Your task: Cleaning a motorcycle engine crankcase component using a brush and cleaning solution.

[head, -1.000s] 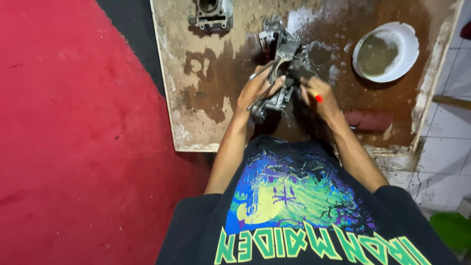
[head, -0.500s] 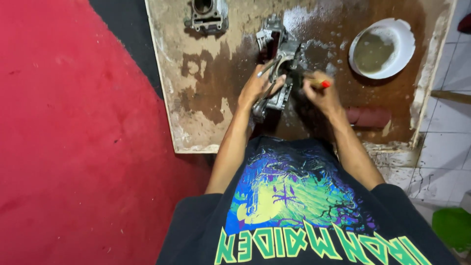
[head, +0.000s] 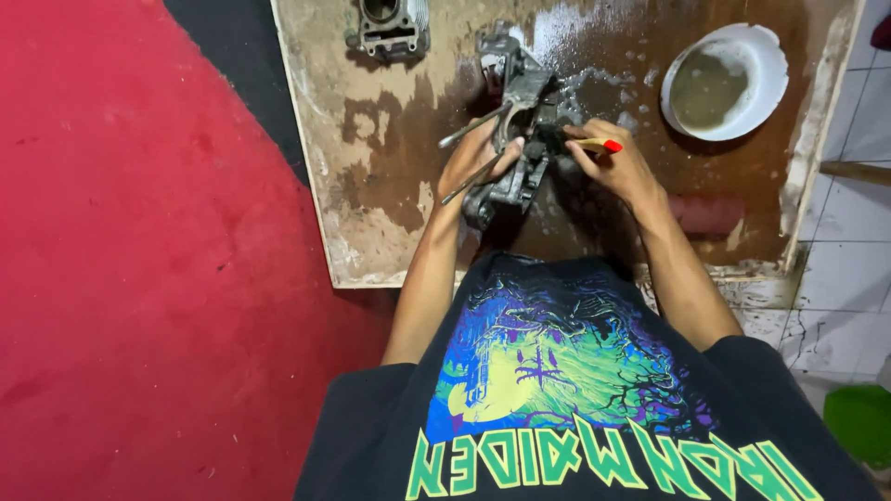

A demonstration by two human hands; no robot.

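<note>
L hand point(head: 473, 158) grasping grimy grey metal engine casing point(head: 516, 121), held tilted on wet brown board point(head: 390, 186) approx centre. R hand point(head: 614, 165) clenched on red-tipped brush point(head: 599, 144), bristle end against casing. Second grey engine part point(head: 388, 26) top left; white bowl of murky liquid point(head: 726, 82) right.

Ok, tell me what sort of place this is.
Probably a small engine repair workshop, worked at floor level. A greasy metal engine casing is held by the left hand on a wet, stained board, a second engine part lies nearby, and a white bowl holds murky liquid.
</note>
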